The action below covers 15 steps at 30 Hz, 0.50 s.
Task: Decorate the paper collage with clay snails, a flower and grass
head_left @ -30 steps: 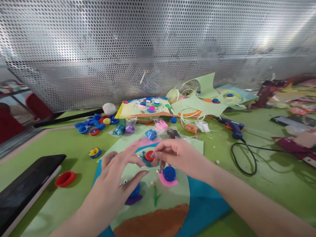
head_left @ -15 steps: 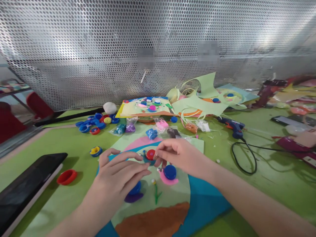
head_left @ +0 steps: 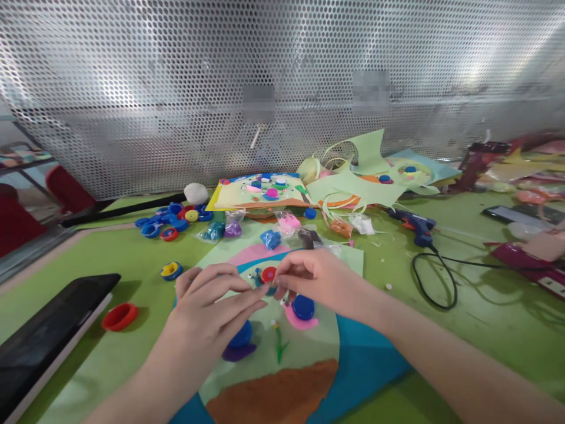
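Note:
My left hand hovers over a craft picture with its fingers stretched out, the tips close to those of my right hand. My right hand is closed in a pinch; whatever small thing is between its fingertips I cannot make out. Just behind the fingertips is a teal clay snail with a red cap for a shell. Below my right hand lies a pink snail with a blue cap. A purple snail is partly hidden by my left hand. Between them stands a clay flower, above brown clay.
Several bottle caps lie at the back left, near a red ring and a black tablet. Small bags of clay lie behind the picture. A glue gun with a looped cord is on the right, beside paper scraps.
The fingertips of my left hand have come nearer to the pinched fingers of my right hand. The craft picture and its clay snails look the same.

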### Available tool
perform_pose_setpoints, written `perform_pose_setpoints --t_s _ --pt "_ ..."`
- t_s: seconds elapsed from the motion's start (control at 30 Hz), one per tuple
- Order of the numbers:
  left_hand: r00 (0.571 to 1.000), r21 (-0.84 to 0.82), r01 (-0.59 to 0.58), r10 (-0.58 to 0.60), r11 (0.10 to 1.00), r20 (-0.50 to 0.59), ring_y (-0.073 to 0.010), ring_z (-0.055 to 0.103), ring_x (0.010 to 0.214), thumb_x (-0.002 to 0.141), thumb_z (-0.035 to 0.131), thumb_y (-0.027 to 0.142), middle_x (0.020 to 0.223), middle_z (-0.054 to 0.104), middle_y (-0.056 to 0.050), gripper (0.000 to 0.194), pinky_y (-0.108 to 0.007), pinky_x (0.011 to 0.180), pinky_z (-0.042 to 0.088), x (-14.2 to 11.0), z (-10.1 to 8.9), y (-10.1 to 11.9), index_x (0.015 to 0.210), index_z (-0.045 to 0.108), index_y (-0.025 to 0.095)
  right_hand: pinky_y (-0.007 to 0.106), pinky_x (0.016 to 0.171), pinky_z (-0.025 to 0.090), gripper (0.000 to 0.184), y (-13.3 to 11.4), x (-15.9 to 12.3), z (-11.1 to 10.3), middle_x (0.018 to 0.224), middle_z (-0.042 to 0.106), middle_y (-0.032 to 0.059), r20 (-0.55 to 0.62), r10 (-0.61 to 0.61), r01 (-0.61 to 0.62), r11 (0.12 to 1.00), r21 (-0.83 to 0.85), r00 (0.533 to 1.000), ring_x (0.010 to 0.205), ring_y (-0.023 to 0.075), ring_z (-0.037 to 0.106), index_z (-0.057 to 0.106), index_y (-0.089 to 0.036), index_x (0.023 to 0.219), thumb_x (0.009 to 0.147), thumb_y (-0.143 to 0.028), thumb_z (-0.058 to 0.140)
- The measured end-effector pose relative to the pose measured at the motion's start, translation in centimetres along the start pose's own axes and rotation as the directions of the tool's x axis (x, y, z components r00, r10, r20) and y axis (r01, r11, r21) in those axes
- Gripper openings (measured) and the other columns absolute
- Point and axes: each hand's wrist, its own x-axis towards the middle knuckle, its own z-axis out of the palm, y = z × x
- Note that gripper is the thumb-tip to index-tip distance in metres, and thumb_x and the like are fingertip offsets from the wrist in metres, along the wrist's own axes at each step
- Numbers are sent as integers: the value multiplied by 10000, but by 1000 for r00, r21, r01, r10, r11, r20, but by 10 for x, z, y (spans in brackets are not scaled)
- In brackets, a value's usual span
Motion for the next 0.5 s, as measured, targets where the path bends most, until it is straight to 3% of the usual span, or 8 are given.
perform_pose_setpoints --t_s 0.13,0.27,0.5 --pt "1000 17 25 -25 1000 -18 -186 594 875 895 474 216 858 677 33 216 -346 712 442 0 0 1 985 639 324 230 623 477 135 1 -1 1 753 680 29 9 -30 30 1000 0 1000 660 115 616 604 -165 819 862 -271 534" --pt "996 -13 76 -77 997 -53 -159 660 797 879 509 288 821 708 58 141 -309 672 486 0 -2 6 877 649 310 210 599 454 174 0 -3 5 722 665 25 34 -45 45 999 3 998 662 110 605 604 -164 779 863 -300 533" --pt "992 -51 78 -83 996 -96 -143 656 741 892 481 304 815 705 69 189 -284 658 534 0 -7 7 884 662 357 228 633 464 42 -2 -4 8 743 662 25 155 -14 -13 985 172 988 665 106 595 584 -159 802 806 -201 579"
